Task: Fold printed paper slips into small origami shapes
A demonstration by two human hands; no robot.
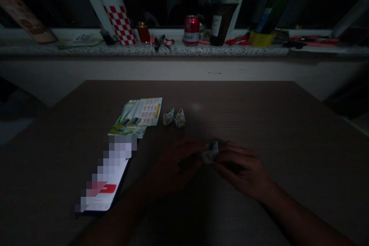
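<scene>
Fingers of my right hand (245, 165): bent, the thumb and forefinger pinching the right side of a small folded paper (211, 153). Fingers of my left hand (175, 163): curled, thumb and fingertips closed on its left side, in deep shadow.

Folded paper, one: pale, with a dark striped patch on its upper part, held between both hands just below and right of the centre of the frame, over the brown table (259, 111). Whether it touches the tabletop, I cannot tell.

Folded pieces, two, green and white: a left one (168, 117) and a right one (180, 118), side by side on the table, a little above and left of my hands.

Printed sheets (141, 115), overlapping, green, white and yellow: left of those pieces.

Phone (108, 190), screen lit, a red button showing, upper part pixelated: lower left, slanted, its top end just by the sheets.

Stone sill (170, 50), across the top of the frame, bearing, from left to right: a bottle with red and white checks (119, 19), a small red jar (143, 32), a red can (191, 30), a dark labelled container (221, 25), a green bottle (273, 4) by a yellow holder (261, 39).
</scene>
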